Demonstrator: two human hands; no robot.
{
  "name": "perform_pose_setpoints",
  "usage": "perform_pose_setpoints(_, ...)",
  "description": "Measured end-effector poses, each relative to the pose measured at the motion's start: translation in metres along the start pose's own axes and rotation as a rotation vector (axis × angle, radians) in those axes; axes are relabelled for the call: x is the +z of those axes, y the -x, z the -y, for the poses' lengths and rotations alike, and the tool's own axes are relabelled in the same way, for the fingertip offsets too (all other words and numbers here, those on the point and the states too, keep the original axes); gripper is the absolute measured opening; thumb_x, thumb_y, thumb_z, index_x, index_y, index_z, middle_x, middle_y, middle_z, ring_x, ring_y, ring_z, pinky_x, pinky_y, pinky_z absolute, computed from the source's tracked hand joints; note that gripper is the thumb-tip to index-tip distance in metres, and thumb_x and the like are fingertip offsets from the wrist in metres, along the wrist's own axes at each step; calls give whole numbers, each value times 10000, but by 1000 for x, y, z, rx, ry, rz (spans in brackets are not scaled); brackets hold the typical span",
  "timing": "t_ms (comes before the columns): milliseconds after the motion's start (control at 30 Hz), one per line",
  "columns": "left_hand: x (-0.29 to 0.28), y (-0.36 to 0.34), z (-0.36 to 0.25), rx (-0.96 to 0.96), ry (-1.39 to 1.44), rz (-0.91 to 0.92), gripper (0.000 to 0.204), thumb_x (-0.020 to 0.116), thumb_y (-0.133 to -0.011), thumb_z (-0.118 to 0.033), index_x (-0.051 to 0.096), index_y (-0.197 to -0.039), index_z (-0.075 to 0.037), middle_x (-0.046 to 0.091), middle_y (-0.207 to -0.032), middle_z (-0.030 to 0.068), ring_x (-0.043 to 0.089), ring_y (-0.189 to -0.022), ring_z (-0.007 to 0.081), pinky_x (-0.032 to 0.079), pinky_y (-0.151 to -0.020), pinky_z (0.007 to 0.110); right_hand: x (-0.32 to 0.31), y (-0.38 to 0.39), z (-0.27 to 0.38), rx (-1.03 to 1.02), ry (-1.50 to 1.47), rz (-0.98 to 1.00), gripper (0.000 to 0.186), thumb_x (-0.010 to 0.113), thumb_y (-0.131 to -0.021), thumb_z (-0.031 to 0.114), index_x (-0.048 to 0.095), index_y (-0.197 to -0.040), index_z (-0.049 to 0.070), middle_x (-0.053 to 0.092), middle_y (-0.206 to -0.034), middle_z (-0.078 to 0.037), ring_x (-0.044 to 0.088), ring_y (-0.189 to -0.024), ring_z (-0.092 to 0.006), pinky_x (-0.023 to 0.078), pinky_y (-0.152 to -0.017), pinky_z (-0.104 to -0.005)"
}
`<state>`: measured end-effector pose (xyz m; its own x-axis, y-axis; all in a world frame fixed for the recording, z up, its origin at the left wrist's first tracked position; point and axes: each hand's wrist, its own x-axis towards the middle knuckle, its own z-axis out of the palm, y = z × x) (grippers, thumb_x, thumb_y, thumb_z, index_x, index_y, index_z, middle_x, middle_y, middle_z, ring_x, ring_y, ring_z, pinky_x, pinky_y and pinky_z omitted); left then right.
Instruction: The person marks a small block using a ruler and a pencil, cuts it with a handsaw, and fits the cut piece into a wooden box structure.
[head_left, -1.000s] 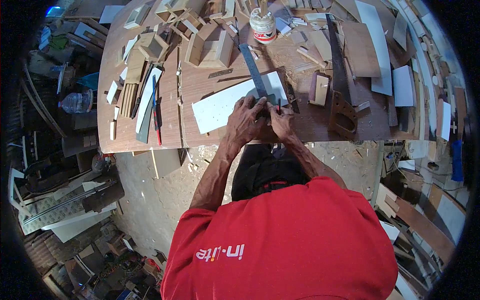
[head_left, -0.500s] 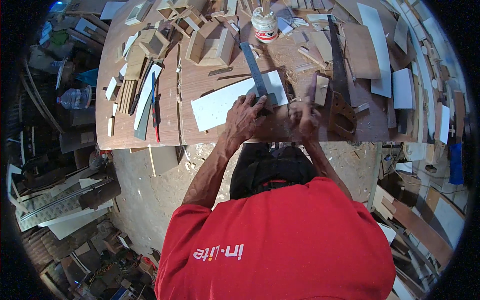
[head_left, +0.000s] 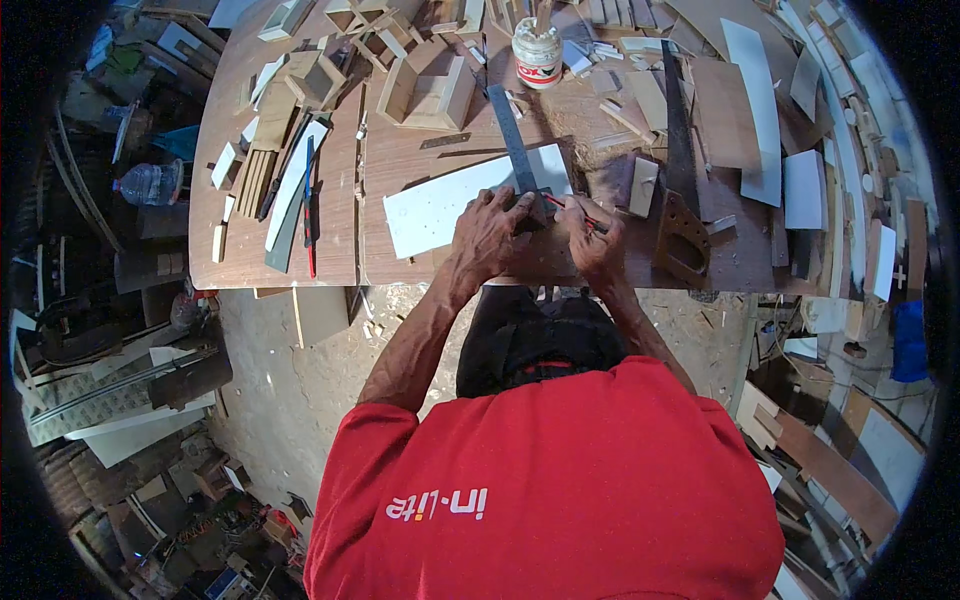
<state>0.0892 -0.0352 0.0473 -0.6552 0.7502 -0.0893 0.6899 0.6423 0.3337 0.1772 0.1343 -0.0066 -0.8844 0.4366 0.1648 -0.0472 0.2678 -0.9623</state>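
A white board [head_left: 430, 208] lies slantwise on the table in front of me. Across its right part rests a try square, its metal blade [head_left: 508, 130] pointing away from me. My left hand [head_left: 484, 235] grips the square's stock near the board's front edge, thumb and fingers pressing it down. In my right hand [head_left: 598, 248] is a slim red pencil [head_left: 570, 204], pinched between thumb and fingers. The pencil's tip end is beside the square, close to the board's right end; exact contact there is too small to tell.
A handsaw [head_left: 680, 150] and a small wooden block tool [head_left: 641, 187] lie to the right. Open wooden boxes [head_left: 430, 90] and a white glue tub [head_left: 537, 55] stand farther back. At left are wood strips and a red-and-blue pen-like tool [head_left: 309, 205]. The table's front edge [head_left: 420, 285] is near me.
My right hand, blurred beside the wooden block tool before, has moved slightly left toward the square, and the red pencil now shows in it. My left hand stays on the square.
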Motion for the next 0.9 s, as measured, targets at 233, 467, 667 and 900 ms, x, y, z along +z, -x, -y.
perform_pose_setpoints(233,-1,0,1,2,7,17,550,685,-809,-275,523,-1321,-154,525,-1231,149,510,-1083,362,486,-891,446,1,-9,26,-40,42,24,189,566,-914,121,666,-966,-31,656,-775,-143,633,-688,-206,481,-644,-316)
perform_pose_setpoints(467,0,1,4,-5,-51,30,580,696,-798,-300,524,-1343,-200,515,-1296,107,517,-1080,331,490,-916,410,-32,-10,58,-143,425,166,178,560,-916,129,644,-902,-27,649,-769,-160,645,-696,-235,487,-635,-336)
perform_pose_setpoints(667,2,1,5,24,-2,-21,584,697,-779,-295,525,-1320,-159,530,-1233,142,511,-1085,349,477,-890,445,-14,-16,24,-70,171,39,194,569,-913,137,649,-870,-34,678,-802,-145,662,-706,-251,499,-647,-347)
perform_pose_setpoints(900,-1,-1,2,15,-12,11,569,686,-786,-290,524,-1321,-183,530,-1229,137,510,-1090,355,473,-896,449,-9,-17,20,-105,111,135,181,601,-893,136,655,-916,-36,680,-902,-153,661,-795,-233,498,-675,-349)
